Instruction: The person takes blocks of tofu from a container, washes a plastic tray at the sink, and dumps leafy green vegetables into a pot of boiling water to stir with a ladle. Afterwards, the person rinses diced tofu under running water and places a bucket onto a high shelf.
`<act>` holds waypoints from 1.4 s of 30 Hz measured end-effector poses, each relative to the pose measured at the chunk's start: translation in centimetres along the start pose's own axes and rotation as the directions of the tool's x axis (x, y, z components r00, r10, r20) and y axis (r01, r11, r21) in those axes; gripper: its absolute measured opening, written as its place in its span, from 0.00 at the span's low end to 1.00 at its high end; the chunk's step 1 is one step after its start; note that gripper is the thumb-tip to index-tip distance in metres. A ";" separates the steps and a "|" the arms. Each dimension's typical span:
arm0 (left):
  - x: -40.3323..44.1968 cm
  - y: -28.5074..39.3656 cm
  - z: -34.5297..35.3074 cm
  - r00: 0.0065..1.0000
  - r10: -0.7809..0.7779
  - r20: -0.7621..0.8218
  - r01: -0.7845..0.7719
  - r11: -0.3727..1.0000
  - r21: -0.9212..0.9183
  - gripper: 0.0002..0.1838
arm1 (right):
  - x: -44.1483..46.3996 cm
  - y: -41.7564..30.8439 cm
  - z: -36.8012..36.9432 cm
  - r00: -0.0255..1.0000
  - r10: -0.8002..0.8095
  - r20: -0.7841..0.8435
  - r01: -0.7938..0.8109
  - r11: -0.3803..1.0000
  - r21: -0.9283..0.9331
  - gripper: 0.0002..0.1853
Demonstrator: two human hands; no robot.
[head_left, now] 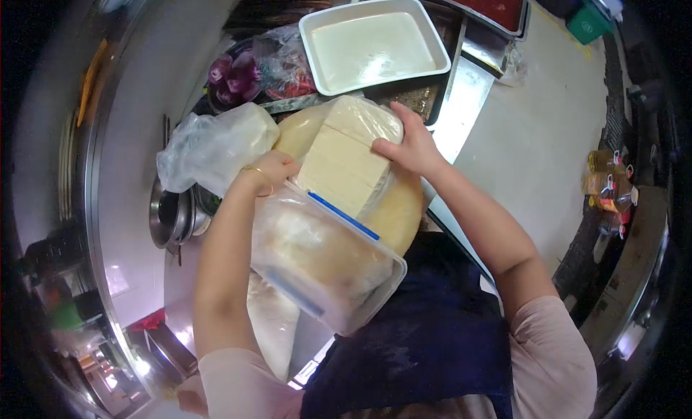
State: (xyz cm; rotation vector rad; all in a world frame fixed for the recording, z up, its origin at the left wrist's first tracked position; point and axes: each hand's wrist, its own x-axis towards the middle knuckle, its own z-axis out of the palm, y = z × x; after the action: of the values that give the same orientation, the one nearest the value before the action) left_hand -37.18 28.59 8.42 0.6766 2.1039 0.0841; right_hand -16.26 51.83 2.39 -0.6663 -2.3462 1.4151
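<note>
My left hand is closed at the upper left corner of a clear plastic container, which tilts against my apron. Its blue clip edge faces the board. My right hand grips the right side of a pale block in clear plastic, thumb on top and fingers round the far edge. Straight seams divide the block into flat rectangular pieces. It lies over a round yellowish board, close to the container's mouth. What fills the container is blurred by the plastic.
A white tray stands beyond the board. A plastic bag with something pale sits to the left, near purple onions. Metal bowls are at the left edge. A tray of red contents is at the far right.
</note>
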 end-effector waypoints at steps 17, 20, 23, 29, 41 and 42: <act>1.1 1.9 1.3 1.000 0.019 -0.010 -0.020 0.993 -0.114 0.23 | -5.2 0.8 -4.8 0.839 0.480 0.255 -0.540 0.680 0.497 0.37; 1.1 1.9 0.4 0.973 0.130 0.192 -0.089 0.974 -0.208 0.25 | -4.9 1.3 -4.6 0.796 0.489 0.357 -0.601 0.574 0.556 0.38; 0.7 3.0 -0.2 0.962 0.232 0.141 -0.188 0.944 -0.271 0.20 | -4.5 1.3 -3.8 0.824 0.452 0.342 -0.564 0.601 0.566 0.36; 0.1 6.2 1.0 0.977 0.193 -0.089 -0.212 0.855 -0.474 0.17 | -4.7 0.4 -3.3 0.869 0.461 0.180 -0.480 0.695 0.535 0.31; 1.3 13.0 -2.2 0.881 0.161 -0.444 -0.472 0.249 -0.846 0.13 | -0.1 -1.8 -6.1 0.907 0.400 -0.130 -0.218 0.710 0.669 0.32; 0.9 13.9 -3.0 0.878 0.158 -0.451 -0.477 0.214 -0.853 0.13 | 0.6 -2.0 -6.7 0.913 0.385 -0.136 -0.203 0.717 0.666 0.32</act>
State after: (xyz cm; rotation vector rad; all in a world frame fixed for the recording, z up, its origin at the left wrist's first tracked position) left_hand -33.84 41.37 13.73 0.2951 1.6209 1.6788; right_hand -13.92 56.34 7.21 -0.9694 -1.4270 1.9757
